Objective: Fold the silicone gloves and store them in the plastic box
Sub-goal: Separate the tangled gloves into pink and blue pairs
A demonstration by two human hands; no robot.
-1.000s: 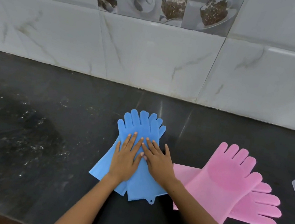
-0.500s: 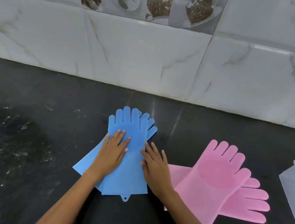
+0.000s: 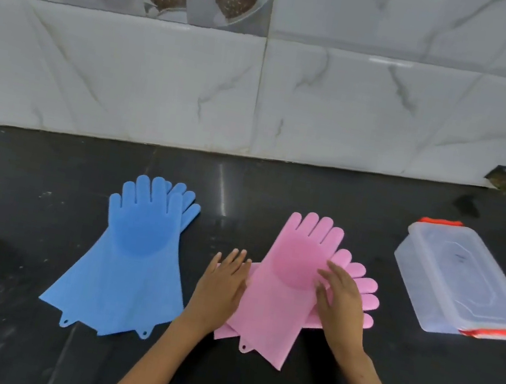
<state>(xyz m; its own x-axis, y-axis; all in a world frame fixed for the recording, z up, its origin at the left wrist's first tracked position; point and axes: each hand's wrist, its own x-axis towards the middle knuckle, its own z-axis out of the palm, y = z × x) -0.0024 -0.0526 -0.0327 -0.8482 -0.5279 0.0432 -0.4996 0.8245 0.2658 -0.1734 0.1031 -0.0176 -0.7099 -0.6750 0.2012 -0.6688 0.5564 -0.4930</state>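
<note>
Two blue silicone gloves (image 3: 136,259) lie stacked and flat on the black counter, left of centre, with no hand on them. Two pink silicone gloves (image 3: 286,284) lie crossed at centre right, the upper one pointing away, the lower one pointing right. My left hand (image 3: 222,287) lies with straight fingers at the left edge of the upper pink glove. My right hand (image 3: 340,300) is over that glove's right side, fingers loosely spread, partly covering the lower glove's fingers. A clear plastic box (image 3: 464,281) with its lid on and orange clips lies to the right.
The black stone counter (image 3: 6,217) runs back to a white marble-tiled wall (image 3: 260,99). A chipped hole in the wall (image 3: 500,178) shows at the far right. Pale dust streaks mark the counter at left.
Both hands left the blue gloves and moved right onto the pink pair. The camera view swung right, so the whole plastic box is now visible.
</note>
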